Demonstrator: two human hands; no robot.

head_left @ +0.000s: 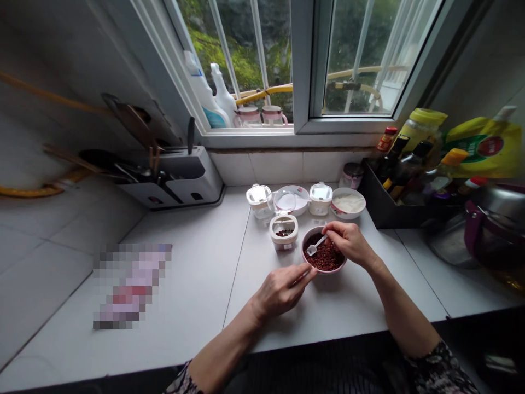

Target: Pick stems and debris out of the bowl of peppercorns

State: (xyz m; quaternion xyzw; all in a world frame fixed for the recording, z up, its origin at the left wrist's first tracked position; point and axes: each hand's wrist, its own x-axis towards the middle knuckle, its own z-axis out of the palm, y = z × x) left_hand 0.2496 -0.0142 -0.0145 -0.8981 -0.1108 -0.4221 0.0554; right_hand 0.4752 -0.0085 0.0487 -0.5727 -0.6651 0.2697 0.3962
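Note:
My right hand (348, 241) pinches the handle of a small whitish spoon (312, 250), its scoop resting at the dark red dried bits, which look like Sichuan peppercorns (328, 258). These lie in a round bowl (325, 272) with a pale pink rim. With fingers and thumb together, my left hand (283, 287) holds the bowl at its front left rim. Just left of the bowl stands a small clear jar (284, 242) with a cream rim, some of the same dark bits inside it.
Behind are two lidded jars (259, 200) (320, 198), a white plate (301, 198) with a clear lid-like piece, and a bowl of white grains (348, 203). A dark box of bottles (385, 213) and a metal pot (455, 235) stand right. A utensil holder (184, 191) stands left; a blurred-out packet (133, 287) lies in front.

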